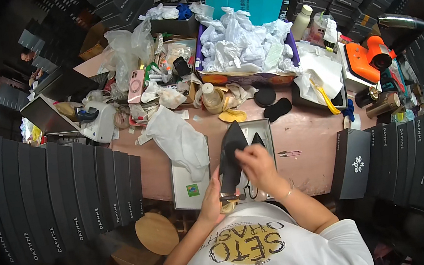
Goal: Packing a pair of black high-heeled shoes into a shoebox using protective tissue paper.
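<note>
My left hand (212, 199) holds a black pointed-toe shoe (231, 154) upright by its heel end, toe pointing away from me. Against the shoe's right side are the curled fingers of my right hand (259, 166), slightly smeared; whatever they may pinch is hidden. Under the shoe stands an open grey shoebox (268, 126), in which a second black shoe (257, 139) partly shows. Left of it lies the box lid (181, 196), inner side up. White tissue paper (178, 136) and a small green sachet (192, 189) lie on the lid.
Rows of dark shoeboxes (87, 188) line the left, with more shoeboxes (408, 157) at right. Small thread snips (290, 153) lie on the pink table (308, 174). Farther back are a bin of crumpled paper (246, 45), a bottle (212, 97), a phone (136, 86) and an orange device (366, 62).
</note>
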`<state>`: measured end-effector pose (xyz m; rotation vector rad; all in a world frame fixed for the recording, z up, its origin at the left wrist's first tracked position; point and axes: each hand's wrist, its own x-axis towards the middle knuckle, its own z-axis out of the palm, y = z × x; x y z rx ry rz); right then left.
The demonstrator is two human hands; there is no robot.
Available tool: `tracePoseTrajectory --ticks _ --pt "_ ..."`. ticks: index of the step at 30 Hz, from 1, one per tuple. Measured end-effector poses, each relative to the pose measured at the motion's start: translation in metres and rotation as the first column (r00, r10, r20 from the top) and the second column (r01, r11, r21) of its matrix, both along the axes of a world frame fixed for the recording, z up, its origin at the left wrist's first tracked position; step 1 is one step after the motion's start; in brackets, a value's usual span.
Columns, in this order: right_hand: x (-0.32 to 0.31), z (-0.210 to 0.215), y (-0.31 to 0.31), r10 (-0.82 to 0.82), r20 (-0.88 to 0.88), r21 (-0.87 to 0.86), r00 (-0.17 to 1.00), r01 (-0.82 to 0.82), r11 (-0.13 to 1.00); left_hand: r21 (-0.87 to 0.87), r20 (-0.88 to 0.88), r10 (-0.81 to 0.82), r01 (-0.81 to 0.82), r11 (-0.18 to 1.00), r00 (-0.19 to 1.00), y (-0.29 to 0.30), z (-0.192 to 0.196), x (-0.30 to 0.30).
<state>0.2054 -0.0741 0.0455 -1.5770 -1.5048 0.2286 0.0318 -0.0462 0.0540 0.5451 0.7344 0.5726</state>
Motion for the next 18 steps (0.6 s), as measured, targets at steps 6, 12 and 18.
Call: tracePoseTrajectory --ticks 6,12,18 --pt "0.031 -0.027 0.025 -0.152 -0.173 -0.185 0.973 0.119 0.976 0.032 0.025 -0.217 0.216 0.976 0.976 -0.014 -0.003 -0.014" --pt "-0.009 0.016 -0.008 0.044 0.089 0.021 0.995 -0.046 0.999 0.046 0.095 -0.238 0.234 0.971 0.967 -0.01 -0.016 -0.033" --pt "0.101 -0.079 -0.023 -0.429 -0.035 -0.207 0.903 0.413 0.887 0.1 0.251 -0.322 0.306 0.947 0.913 -0.001 0.002 -0.044"
